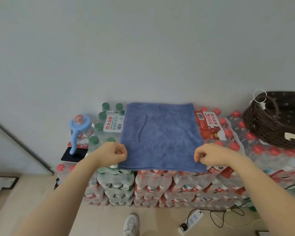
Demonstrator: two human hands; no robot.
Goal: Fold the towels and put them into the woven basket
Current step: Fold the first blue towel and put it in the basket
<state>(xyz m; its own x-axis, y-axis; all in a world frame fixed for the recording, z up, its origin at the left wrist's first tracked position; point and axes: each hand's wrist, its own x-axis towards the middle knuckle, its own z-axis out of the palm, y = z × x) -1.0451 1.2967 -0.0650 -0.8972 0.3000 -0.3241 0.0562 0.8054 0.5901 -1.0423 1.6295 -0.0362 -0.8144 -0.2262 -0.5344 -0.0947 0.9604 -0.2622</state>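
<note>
Head view. Your two forearms reach in from the bottom of the frame and are the nearest items to the camera. Your left hand (pixel 113 154) is closed, its fingers (pixel 120 151) pinched on the near left corner of the blue towel (pixel 161 138). Your right hand (pixel 209 155) is closed in the same way, its fingers (pixel 198 156) pinched on the near right corner.

Location of the workpiece: the towel lies flat on top of a stack of shrink-wrapped water bottle packs (pixel 160 186). Its near edge, which shows more than one layer, runs along the front edge of the stack between your two hands. Its far edge lies near the wall. Printed lettering runs along its left side.

Governing relation: both hands hold the near edge, one at each end, and the towel extends directly away from you. Neither hand is nearer than the other. Judged from this grip, the next fold would carry the near edge forward over the far edge, or bring one side across to the other.

Destination: the woven basket (pixel 271 126) rests on the right end of the stack, well apart from the towel and closer to your right hand. Its interior is largely out of view; contents cannot be determined.

Other items: a blue-lidded jar (pixel 81 126) and a dark phone (pixel 74 155) sit at the left end of the stack, clear of the towel.
</note>
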